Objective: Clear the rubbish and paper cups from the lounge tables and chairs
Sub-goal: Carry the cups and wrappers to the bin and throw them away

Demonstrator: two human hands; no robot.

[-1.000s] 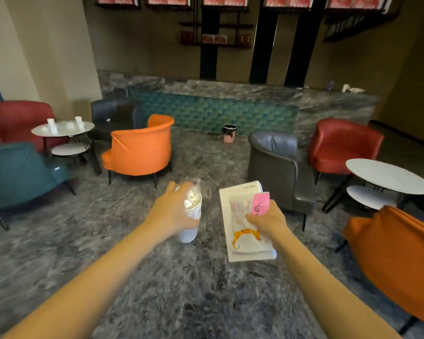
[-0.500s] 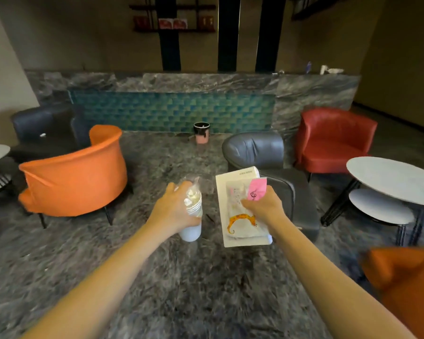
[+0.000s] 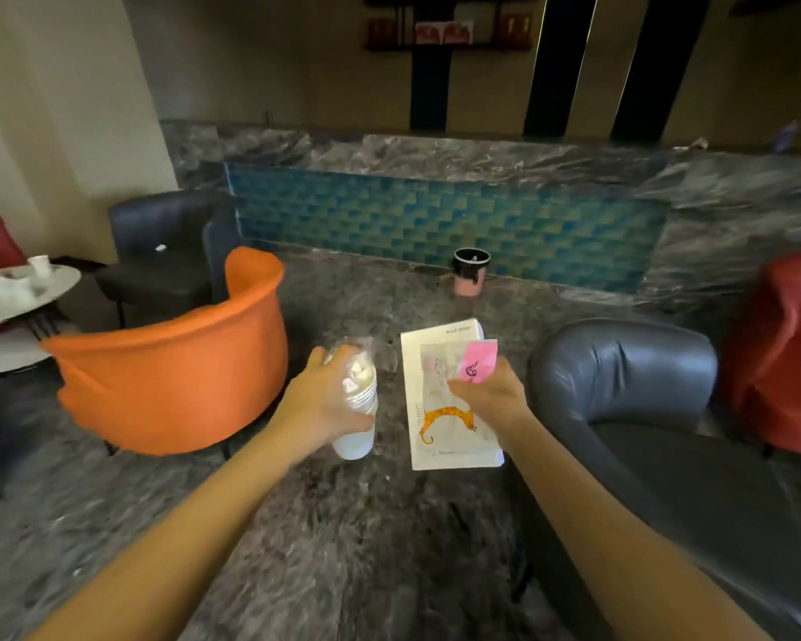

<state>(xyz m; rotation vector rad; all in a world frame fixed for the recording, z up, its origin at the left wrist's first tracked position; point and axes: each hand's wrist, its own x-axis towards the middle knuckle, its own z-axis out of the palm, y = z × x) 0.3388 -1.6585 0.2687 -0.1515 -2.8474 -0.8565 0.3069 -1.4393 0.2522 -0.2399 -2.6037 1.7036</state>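
Observation:
My left hand (image 3: 322, 404) grips a stack of white paper cups (image 3: 359, 423) with crumpled tissue and clear plastic wrap stuffed in the top. My right hand (image 3: 491, 397) pinches a white booklet (image 3: 445, 437) with an orange animal drawing, together with a pink wrapper (image 3: 477, 365) and a clear wrapper. Both are held out in front of me above the floor. A small pink bin (image 3: 470, 270) with a black liner stands ahead by the tiled counter. More paper cups (image 3: 38, 266) stand on a round white table (image 3: 29, 296) at the far left.
An orange armchair (image 3: 181, 372) stands to my left, a grey leather armchair (image 3: 657, 409) close on my right, a red armchair (image 3: 787, 353) further right. A dark armchair (image 3: 167, 252) with a small white scrap (image 3: 160, 247) on its seat sits behind the orange one. The marble floor runs between them toward the bin.
The view has moved forward and swung a little left. The bin and both nearest armchairs loom larger, and the left table with cups has come back into sight. Both hands keep their loads.

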